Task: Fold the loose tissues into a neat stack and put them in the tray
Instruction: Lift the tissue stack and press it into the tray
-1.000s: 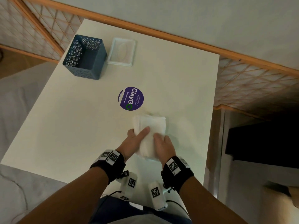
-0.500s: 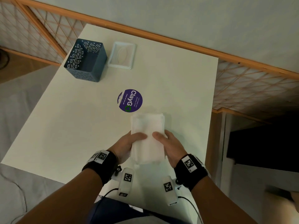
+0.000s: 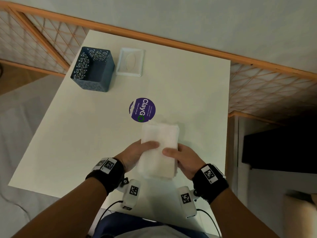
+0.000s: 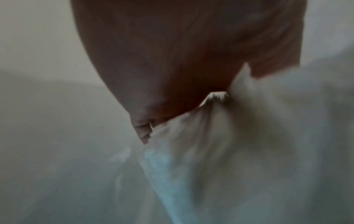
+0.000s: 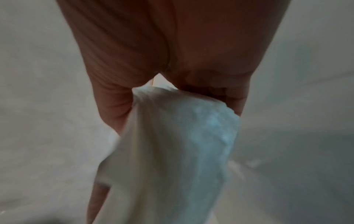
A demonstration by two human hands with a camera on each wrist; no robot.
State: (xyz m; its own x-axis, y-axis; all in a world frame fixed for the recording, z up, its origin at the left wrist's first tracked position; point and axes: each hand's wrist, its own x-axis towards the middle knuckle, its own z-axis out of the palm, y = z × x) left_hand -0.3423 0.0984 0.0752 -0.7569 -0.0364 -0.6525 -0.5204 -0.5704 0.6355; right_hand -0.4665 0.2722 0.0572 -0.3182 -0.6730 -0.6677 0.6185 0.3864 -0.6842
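A folded stack of white tissues (image 3: 160, 143) is held between both hands over the near middle of the white table (image 3: 85, 134). My left hand (image 3: 137, 152) grips its left edge with the thumb on top, and my right hand (image 3: 181, 156) grips its right edge the same way. In the left wrist view the tissue stack (image 4: 249, 144) bunches against the palm; in the right wrist view the tissue stack (image 5: 172, 151) hangs from the pinching fingers. The dark blue perforated tray (image 3: 93, 69) stands at the far left. My fingers under the stack are hidden.
A white rectangular lid (image 3: 130, 61) lies right of the blue tray. A round purple sticker (image 3: 142, 109) is on the table just beyond the tissues. An orange wooden rail (image 3: 171, 42) runs behind the table; the table's right edge (image 3: 229, 117) drops off.
The stack has come up off the table into both hands. My hands moved from pressing on top of it to gripping its left and right edges, thumbs on top.
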